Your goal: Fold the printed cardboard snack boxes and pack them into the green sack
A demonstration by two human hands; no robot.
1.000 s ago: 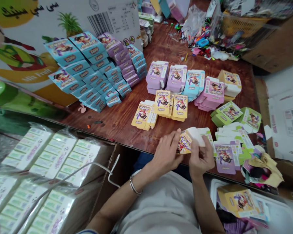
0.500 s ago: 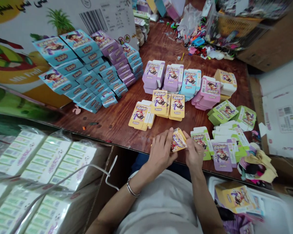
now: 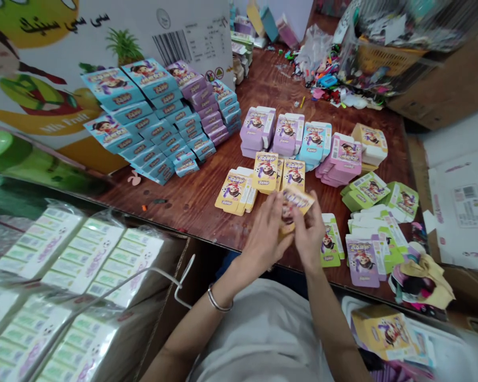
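Near the table's front edge, my left hand (image 3: 265,233) and my right hand (image 3: 308,233) hold one small yellow box (image 3: 297,201) between them. The left fingers lie along its left side, and the right thumb presses on its face. Just beyond the hands are flat yellow cartons (image 3: 233,191) and upright-printed yellow stacks (image 3: 266,172). A green carton (image 3: 332,241) lies to the right of my right hand, with a flat purple carton (image 3: 362,260) farther right.
Blue and purple boxes (image 3: 159,122) are stacked at the left before a large printed carton (image 3: 199,32). Purple, blue and pink carton stacks (image 3: 289,130) stand behind the hands. Small toys (image 3: 326,79) lie at the back right. Wrapped packs (image 3: 115,260) sit lower left.
Both hands have moved slightly up the picture with the yellow box, which is now tilted higher beside the yellow stacks. The camera view has shifted a little.
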